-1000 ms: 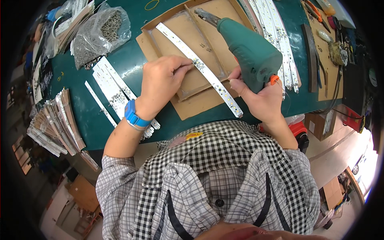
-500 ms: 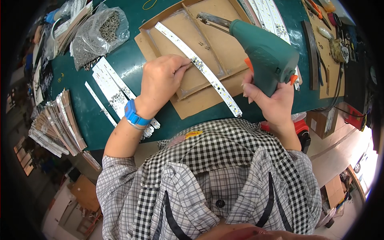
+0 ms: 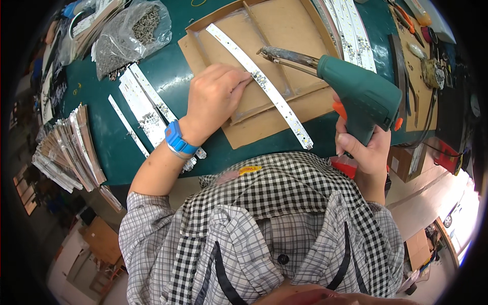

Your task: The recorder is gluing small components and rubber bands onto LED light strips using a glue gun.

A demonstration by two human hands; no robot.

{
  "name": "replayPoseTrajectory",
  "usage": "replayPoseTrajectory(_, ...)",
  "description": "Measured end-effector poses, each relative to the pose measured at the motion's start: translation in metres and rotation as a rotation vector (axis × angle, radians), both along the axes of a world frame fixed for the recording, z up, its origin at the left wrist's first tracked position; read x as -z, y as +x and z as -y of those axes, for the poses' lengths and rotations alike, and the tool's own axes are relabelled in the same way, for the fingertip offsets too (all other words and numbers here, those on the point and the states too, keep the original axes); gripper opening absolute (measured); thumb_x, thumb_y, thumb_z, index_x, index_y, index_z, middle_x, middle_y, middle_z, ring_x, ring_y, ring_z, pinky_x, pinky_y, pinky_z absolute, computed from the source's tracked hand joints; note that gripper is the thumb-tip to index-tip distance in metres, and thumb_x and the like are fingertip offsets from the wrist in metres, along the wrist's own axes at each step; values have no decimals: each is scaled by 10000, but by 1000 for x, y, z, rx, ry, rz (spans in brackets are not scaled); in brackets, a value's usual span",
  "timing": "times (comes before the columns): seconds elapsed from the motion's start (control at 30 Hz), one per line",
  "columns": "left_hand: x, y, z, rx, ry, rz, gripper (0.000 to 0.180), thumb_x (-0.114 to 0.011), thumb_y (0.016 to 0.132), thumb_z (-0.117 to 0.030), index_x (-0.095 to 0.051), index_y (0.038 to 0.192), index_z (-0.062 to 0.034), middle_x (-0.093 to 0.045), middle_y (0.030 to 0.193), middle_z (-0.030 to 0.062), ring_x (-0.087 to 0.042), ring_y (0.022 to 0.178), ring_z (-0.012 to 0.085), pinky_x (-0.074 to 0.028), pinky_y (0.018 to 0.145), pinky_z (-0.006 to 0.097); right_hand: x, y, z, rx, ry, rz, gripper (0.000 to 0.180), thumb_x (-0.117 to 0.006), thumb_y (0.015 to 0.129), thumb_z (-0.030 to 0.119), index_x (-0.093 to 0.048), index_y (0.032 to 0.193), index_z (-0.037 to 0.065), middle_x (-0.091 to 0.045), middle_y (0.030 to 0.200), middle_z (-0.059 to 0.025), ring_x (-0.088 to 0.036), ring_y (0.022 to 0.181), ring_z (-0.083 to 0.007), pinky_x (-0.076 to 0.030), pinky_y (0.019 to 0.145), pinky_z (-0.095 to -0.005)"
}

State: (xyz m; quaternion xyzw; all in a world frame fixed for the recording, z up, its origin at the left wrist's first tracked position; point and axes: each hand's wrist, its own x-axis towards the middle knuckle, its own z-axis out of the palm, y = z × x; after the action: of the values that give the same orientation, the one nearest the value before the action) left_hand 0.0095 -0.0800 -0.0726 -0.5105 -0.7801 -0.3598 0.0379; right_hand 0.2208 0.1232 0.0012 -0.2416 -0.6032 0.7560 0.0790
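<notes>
Stacks of fanned strip boards [image 3: 68,152] are seen at the far left edge of the green table [image 3: 168,76], with a clear bag of small metal parts [image 3: 129,30] above them and several loose white strips [image 3: 145,109] laid side by side nearer the middle. A blue wristband [image 3: 178,140] is worn on the left arm, and the left hand [image 3: 216,99] is laid palm down on the cardboard tray [image 3: 264,30], its fingers stretched nearly flat and closed around nothing; the fingertips [image 3: 244,77] are pressed against the long white LED strip [image 3: 262,84], which is laid slantwise across the tray from its upper left corner down to the lower right, where its end passes over the tray's edge. Further right, a green soldering gun [image 3: 358,94] is gripped by the right hand [image 3: 363,147], the fingers curled fully around its handle; the gun is held above the table with its dark metal tip [image 3: 272,52] pointed left, just above the strip near the left fingertips, though contact cannot be judged. More white strips [image 3: 351,30] are stacked beyond the tray, and hand tools [image 3: 406,18] are scattered at the far right.
</notes>
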Motion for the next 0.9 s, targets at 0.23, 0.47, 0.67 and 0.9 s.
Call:
replayPoseTrajectory(0.23,0,-2,-1,20,10,-18,141,-760,730,13,-710,853,-33,-708,823,96,-674,731,244,-536,621,324,4,4,-4,-49,78,-20,607,-753,771,53,-467,1274,-128,-551,1260,-255,-554,615,-157,-506,444,-261)
replayPoseTrajectory(0.47,2,-1,-1,19,23,-16,165,-760,723,16,-707,869,-39,-703,828,88,-672,735,244,-537,629,329,7,5,-5,-59,92,-13,598,-749,776,50,-466,1271,-130,-549,1262,-255,-554,606,-157,-504,438,-263)
replayPoseTrajectory(0.67,-4,-3,-4,65,-58,-39,152,-759,736,5,-706,871,-40,-709,835,86,-678,750,246,-544,637,326,2,2,-1,-24,41,10,514,-764,778,27,-539,1223,-100,-604,873,-122,-568,605,-116,-485,496,-233)
replayPoseTrajectory(0.9,-1,0,-2,-4,-4,51,150,-762,736,6,-705,868,-37,-716,833,89,-683,731,241,-548,632,320,5,8,-5,-53,51,-3,518,-769,774,41,-525,1206,-105,-607,892,-136,-567,592,-127,-487,488,-247)
